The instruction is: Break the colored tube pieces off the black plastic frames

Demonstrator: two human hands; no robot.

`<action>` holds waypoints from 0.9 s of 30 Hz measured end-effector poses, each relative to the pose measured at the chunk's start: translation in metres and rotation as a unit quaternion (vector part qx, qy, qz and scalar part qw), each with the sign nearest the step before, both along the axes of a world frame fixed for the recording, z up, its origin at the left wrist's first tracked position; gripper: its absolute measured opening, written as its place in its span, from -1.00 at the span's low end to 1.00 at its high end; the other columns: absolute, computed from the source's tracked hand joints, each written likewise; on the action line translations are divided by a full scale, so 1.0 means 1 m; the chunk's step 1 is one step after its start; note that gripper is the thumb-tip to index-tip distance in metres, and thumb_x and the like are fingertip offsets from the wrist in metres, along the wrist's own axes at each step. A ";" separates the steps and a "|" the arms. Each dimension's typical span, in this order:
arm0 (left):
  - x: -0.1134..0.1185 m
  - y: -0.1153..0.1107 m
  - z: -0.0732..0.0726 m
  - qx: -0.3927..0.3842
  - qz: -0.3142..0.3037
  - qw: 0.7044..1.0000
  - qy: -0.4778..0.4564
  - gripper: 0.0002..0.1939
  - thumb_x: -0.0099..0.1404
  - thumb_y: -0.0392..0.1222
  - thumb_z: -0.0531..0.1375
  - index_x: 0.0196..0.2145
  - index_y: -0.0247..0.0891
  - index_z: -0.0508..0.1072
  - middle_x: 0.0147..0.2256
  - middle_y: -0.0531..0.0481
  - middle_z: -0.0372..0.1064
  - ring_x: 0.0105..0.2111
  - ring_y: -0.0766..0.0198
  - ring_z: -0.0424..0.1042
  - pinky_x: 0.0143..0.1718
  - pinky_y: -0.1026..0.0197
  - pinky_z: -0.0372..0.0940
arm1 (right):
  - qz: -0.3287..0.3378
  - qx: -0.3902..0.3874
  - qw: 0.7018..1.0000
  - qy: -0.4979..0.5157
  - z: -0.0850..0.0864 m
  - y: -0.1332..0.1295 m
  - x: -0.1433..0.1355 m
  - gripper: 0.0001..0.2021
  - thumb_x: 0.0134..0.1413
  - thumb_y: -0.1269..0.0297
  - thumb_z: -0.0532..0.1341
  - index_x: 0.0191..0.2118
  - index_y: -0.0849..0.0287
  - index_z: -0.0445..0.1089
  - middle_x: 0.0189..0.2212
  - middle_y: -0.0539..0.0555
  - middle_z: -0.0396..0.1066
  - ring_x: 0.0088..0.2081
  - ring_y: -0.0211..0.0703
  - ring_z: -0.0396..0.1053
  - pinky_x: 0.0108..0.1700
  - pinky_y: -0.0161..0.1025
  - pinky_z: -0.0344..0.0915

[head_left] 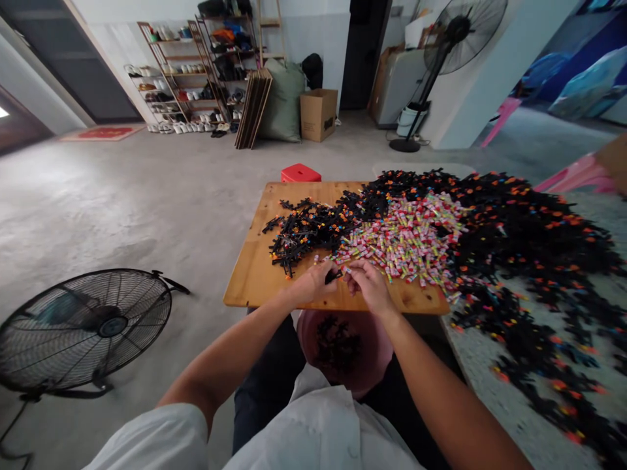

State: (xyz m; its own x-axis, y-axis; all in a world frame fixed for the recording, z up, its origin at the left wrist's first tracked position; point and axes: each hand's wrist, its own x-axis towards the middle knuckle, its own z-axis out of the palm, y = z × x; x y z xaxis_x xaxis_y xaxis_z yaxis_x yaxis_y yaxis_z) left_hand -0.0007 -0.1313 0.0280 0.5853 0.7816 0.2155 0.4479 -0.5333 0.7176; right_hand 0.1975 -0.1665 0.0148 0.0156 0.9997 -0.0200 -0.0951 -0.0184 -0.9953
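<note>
My left hand (pixel 317 282) is closed around a small black plastic piece (pixel 334 277) above the front edge of the wooden board (pixel 249 274). Right beside it, my right hand (pixel 366 282) pinches a tiny pink-and-white tube (pixel 347 269), close to the black piece; whether the two touch I cannot tell. Just beyond my hands lies a heap of similar small tubes (pixel 406 238) in pink, white, red and yellow. To its left is a pile of black plastic pieces (pixel 313 228) with orange and blue bits.
A pink tub (pixel 377 365) with black pieces inside stands between my legs under the board. A large mound of black pieces (pixel 529 228) covers the grey surface at right. A red stool (pixel 300 173) stands behind the board. A floor fan (pixel 112 326) is at left.
</note>
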 end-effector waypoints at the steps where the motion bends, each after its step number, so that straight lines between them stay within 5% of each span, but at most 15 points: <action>1: 0.002 -0.002 0.002 0.005 -0.003 1.000 -0.008 -0.78 0.29 -0.27 0.18 -0.09 -0.20 0.44 -0.30 0.00 0.44 -0.35 0.24 0.39 -0.22 0.23 0.28 | 0.008 0.003 1.000 0.003 0.002 -0.002 0.000 -0.66 0.13 0.00 0.31 -0.12 0.15 0.41 -0.43 -0.04 0.47 -0.56 -0.28 0.31 -0.53 -0.32 0.28; 11: 0.003 -0.004 0.005 0.046 -0.015 0.998 -0.037 -0.81 0.39 -0.14 0.24 -0.06 -0.12 0.56 -0.16 -0.10 0.53 -0.20 0.14 0.51 -0.08 0.20 0.34 | 0.017 0.017 1.000 0.009 0.004 -0.008 0.010 -0.69 0.14 0.05 0.32 -0.15 0.19 0.55 -0.45 -0.03 0.46 -0.56 -0.30 0.31 -0.52 -0.30 0.30; 20: 0.001 0.002 0.014 0.184 -0.080 0.975 0.099 -0.72 0.55 -0.04 0.07 -0.06 -0.22 0.51 -0.13 -0.11 0.51 -0.15 0.19 0.51 -0.12 0.23 0.35 | -0.001 -0.011 0.997 0.080 0.002 -0.012 0.014 -0.71 0.11 0.08 0.36 -0.16 0.19 0.57 -0.48 -0.03 0.46 -0.58 -0.30 0.33 -0.57 -0.33 0.28; 27: 0.002 0.003 0.018 0.211 -0.101 0.963 0.137 -0.71 0.56 -0.03 0.07 -0.05 -0.22 0.50 -0.13 -0.10 0.50 -0.15 0.18 0.52 -0.16 0.23 0.32 | -0.003 -0.010 0.997 0.077 0.004 -0.014 0.016 -0.71 0.13 0.08 0.34 -0.16 0.19 0.56 -0.49 -0.03 0.45 -0.59 -0.29 0.33 -0.57 -0.32 0.28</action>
